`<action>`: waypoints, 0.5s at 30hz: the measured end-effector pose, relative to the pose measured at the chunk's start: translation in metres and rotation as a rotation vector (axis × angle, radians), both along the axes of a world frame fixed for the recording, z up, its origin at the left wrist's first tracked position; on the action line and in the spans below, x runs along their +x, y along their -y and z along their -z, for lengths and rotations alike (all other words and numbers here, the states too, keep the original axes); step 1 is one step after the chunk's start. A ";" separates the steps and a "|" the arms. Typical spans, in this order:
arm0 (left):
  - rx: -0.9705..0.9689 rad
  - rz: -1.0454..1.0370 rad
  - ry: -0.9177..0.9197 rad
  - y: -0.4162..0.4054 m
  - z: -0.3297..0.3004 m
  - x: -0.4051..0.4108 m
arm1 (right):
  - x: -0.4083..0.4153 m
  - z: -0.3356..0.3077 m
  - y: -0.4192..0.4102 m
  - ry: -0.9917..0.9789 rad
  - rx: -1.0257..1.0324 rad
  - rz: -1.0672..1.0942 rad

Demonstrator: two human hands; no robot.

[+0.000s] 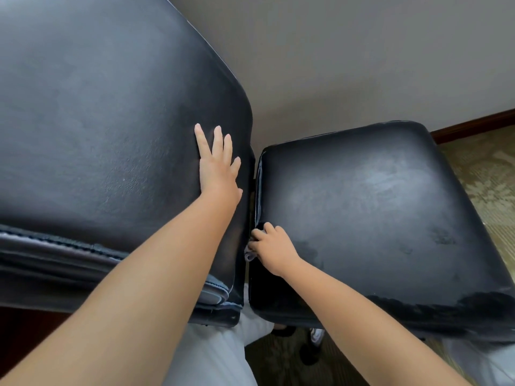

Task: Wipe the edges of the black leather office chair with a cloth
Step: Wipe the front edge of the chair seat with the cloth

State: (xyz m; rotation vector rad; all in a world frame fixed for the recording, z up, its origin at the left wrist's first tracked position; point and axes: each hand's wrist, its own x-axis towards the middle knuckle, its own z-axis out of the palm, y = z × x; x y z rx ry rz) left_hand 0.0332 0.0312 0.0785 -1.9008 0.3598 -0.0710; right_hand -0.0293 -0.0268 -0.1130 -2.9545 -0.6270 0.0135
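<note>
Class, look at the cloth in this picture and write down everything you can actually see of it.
Only a small part of the cloth shows: a pale grey-white, soft-looking bunch poking out below the fingers of the right hand, which curls round it and hides the rest. It is crumpled, not spread flat. It sits at the left edge of the black leather seat cushion, in the narrow gap beside the chair's backrest. Its full size, shape and any pattern cannot be told.

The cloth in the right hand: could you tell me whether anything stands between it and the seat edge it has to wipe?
Nothing visible does. The right hand grips the cloth right at the seat cushion's near-left edge, beside the narrow gap to the backrest, where the left hand rests flat.
</note>
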 end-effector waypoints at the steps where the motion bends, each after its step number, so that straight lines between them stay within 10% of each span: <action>1: 0.001 0.000 -0.001 -0.001 0.001 0.000 | 0.007 -0.002 0.000 0.045 0.016 0.036; 15: 0.031 -0.059 -0.024 0.007 0.000 0.008 | 0.004 0.004 -0.001 0.067 0.139 0.104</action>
